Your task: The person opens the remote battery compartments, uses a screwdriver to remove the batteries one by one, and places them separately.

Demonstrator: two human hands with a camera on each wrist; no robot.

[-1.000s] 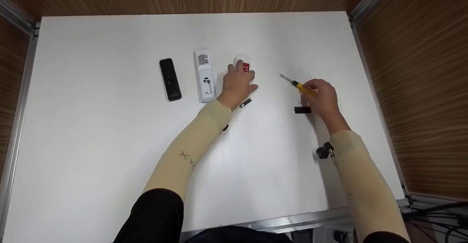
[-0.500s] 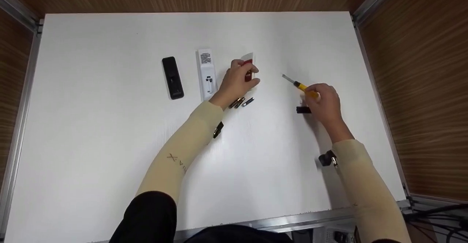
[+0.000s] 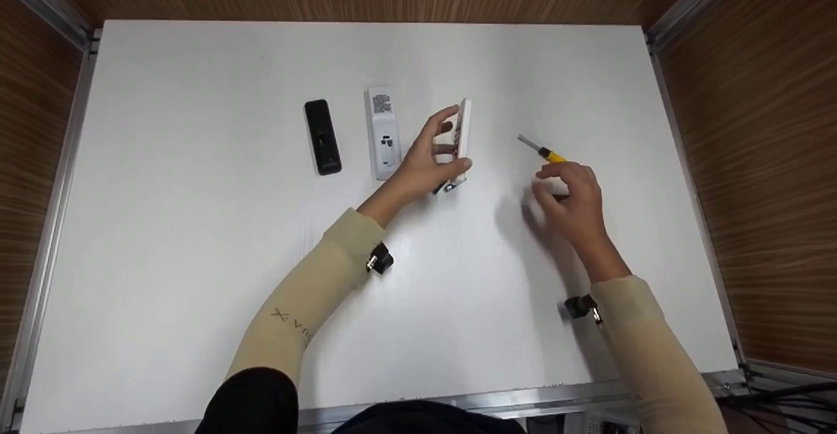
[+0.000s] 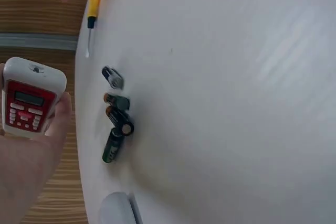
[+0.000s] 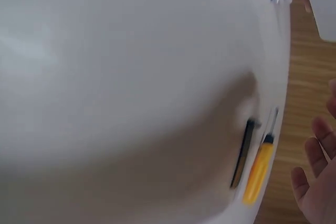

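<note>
My left hand [image 3: 425, 169] holds a small white remote control [image 3: 463, 134] on edge between thumb and fingers, above the table. Its red front with a little screen and buttons [image 4: 29, 109] shows in the left wrist view. Several loose AA-type batteries [image 4: 116, 103] lie on the table below that hand. Over on the right, my right hand [image 3: 575, 202] hovers with loosely bent fingers and nothing in them. Just beyond it lies a screwdriver with a yellow handle [image 5: 259, 174], beside a narrow black piece [image 5: 242, 153].
A long white remote [image 3: 386, 134] lies back up to the left, its battery compartment uncovered. Further left is a black remote [image 3: 323, 136]. Brown wood-grain panels [image 3: 752, 179] border the white table [image 3: 196, 225] at the back and sides.
My left hand has picked the white-and-red remote up off the table and tilted it on edge. My right hand has let go of the screwdriver and drawn slightly toward me.
</note>
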